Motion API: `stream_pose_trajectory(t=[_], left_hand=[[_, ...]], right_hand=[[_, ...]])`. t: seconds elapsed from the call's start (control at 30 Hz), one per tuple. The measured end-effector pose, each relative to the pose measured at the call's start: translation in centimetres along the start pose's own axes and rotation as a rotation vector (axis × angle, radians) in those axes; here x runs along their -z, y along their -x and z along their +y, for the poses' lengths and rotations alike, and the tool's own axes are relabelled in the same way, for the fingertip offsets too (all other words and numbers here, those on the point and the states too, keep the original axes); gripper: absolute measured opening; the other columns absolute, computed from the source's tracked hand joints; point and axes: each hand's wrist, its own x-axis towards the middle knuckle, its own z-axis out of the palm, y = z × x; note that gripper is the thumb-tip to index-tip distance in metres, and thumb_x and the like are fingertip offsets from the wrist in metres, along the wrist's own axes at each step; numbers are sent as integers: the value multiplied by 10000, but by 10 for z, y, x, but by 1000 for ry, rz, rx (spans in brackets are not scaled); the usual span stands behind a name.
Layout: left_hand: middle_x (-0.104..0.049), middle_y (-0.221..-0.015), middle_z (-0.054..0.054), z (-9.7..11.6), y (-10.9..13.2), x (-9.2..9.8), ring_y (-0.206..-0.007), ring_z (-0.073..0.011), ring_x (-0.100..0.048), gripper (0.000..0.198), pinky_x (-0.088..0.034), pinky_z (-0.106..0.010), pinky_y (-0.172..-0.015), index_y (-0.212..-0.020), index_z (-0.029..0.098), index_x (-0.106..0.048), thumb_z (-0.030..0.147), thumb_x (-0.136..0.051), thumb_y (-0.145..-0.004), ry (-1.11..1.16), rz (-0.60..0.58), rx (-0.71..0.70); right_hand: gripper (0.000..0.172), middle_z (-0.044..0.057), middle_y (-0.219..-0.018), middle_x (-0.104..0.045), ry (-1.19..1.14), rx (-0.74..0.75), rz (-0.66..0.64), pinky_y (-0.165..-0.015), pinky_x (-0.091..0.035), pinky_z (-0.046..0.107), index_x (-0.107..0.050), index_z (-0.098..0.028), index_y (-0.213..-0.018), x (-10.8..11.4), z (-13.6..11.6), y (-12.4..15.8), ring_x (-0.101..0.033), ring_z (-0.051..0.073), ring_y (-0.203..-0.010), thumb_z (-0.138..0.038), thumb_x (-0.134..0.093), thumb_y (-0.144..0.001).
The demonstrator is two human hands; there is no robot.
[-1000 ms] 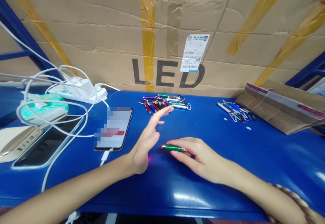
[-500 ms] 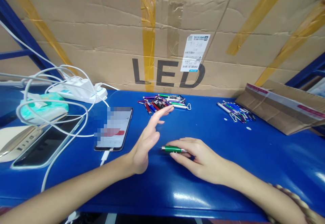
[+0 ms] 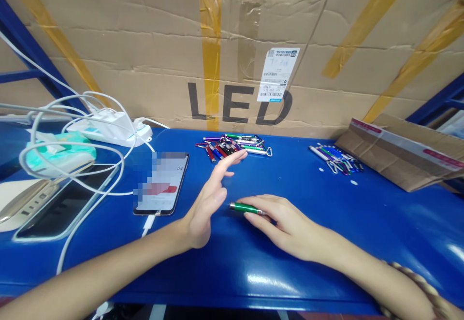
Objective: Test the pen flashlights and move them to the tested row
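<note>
My right hand [image 3: 286, 225] rests on the blue table [image 3: 326, 223] and pinches a small green pen light [image 3: 244, 208], whose tip points left at my left palm. My left hand [image 3: 210, 199] stands on its edge just left of the light, fingers stretched out and together, holding nothing. Beyond its fingertips lies a heap of several coloured pen lights [image 3: 234, 145] with key clips. A second, smaller bunch of pen lights [image 3: 337, 158] lies at the back right.
A phone [image 3: 161, 182] on a white cable lies left of my left hand. Further left are a tablet [image 3: 60, 206], a white power strip [image 3: 110, 127], a pack of tissues [image 3: 60, 151] and looped cables. A big cardboard box marked LED [image 3: 239, 49] walls the back; a cardboard piece [image 3: 398, 153] lies right.
The red glow at the pen light's tip and the red spot by my left palm, seen a second ago, have gone out. The hands have hardly moved.
</note>
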Motion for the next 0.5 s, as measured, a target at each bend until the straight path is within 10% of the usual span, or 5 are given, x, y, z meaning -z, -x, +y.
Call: stream_pose_trajectory(t=[0.5], left_hand=[[-322,-1544,-24,0,-1,0,-1391,-299,-300,581,-256,-447,-1096,-1437,260,-339,488,-315,-903,-6,1,9]], right_hand=[[325,76,-1115,-694,23,-20,-39,-910,-497,344,-582,-172,-1255,1,-3,-1,-644,199,-1009,-245,-398,-997]])
